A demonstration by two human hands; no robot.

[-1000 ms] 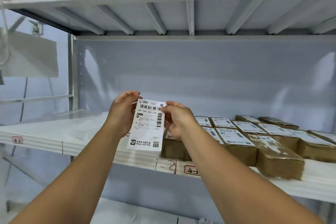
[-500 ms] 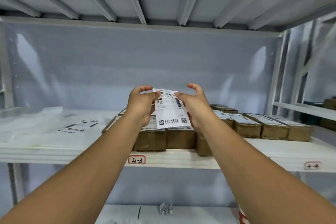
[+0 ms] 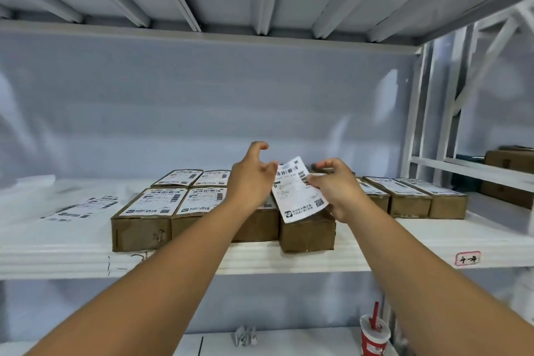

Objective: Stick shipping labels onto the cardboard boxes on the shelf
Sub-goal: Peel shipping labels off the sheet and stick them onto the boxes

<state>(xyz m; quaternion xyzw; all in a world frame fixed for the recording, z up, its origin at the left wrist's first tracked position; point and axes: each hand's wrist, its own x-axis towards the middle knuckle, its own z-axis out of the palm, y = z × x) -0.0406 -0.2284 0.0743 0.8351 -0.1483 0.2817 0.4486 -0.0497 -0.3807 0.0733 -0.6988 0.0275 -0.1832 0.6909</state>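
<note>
From where I stand, the right hand (image 3: 336, 192) pinches the shipping label (image 3: 297, 192) by its right edge, holding it tilted in the air just above the bare box (image 3: 307, 233) at the front of the shelf (image 3: 289, 261). The left hand (image 3: 251, 179) hangs loosely open at the label's left edge, one finger lifted. I cannot tell whether it touches the paper. The labelled boxes (image 3: 151, 202) to the left show the pattern to copy: print facing up, squared to the lid. To do this step well, I reckon the left hand should take the free edge so the label is held taut from both sides. It then needs levelling out of its tilt and lining up with the top of the bare box before any part touches. Setting down one short edge first and smoothing across with flat fingers would push out air and avoid creases. The risk is a sticky corner catching early, or landing on the neighbouring box that touches this one. Whether the backing is off, I cannot see. A sheet of labels (image 3: 81, 206) lies further left on the shelf, and more boxes (image 3: 410, 199) sit to the right.
</note>
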